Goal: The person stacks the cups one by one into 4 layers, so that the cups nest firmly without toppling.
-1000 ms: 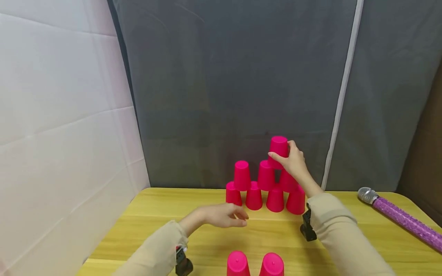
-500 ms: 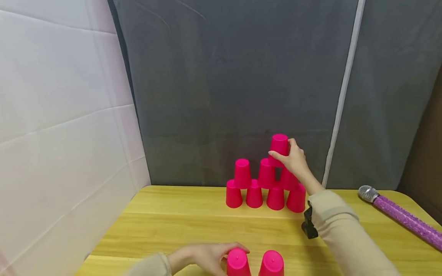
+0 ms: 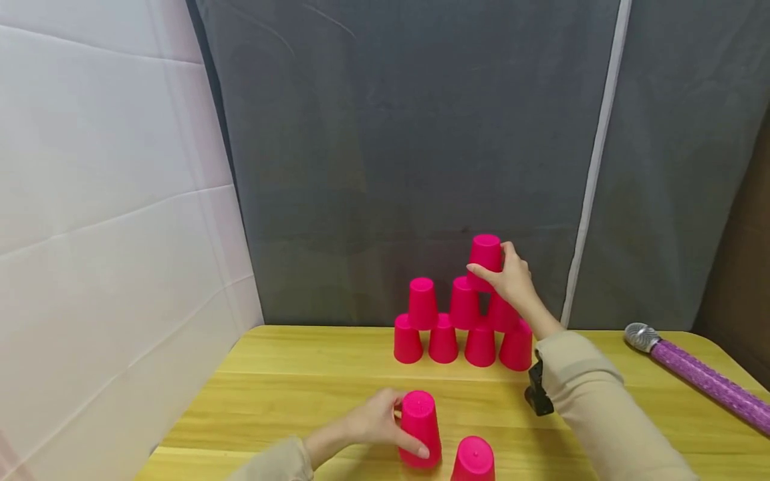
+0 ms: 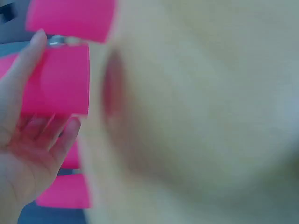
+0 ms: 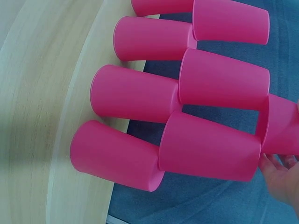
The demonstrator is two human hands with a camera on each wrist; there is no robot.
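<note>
Upturned pink cups stand as a pyramid at the back of the yellow table (image 3: 289,394): several in the bottom row (image 3: 443,342) and three above them (image 3: 422,300). My right hand (image 3: 506,275) grips the top cup (image 3: 485,252) on the right side of the second row; in the right wrist view that cup (image 5: 280,126) shows beside my fingers (image 5: 280,179). Near the front edge, my left hand (image 3: 385,424) grips another pink cup (image 3: 419,424), blurred in the left wrist view (image 4: 60,79). One more pink cup (image 3: 474,459) stands just right of it.
A purple glitter microphone (image 3: 704,384) lies at the table's right side. A grey curtain (image 3: 409,133) hangs directly behind the pyramid, and a white panel (image 3: 108,200) closes off the left. A black wrist camera (image 3: 537,395) hangs under my right sleeve.
My left hand drew back from the table's middle to the near left cup, took hold of it and moved it away from the front edge. The right hand stayed on the top cup.
</note>
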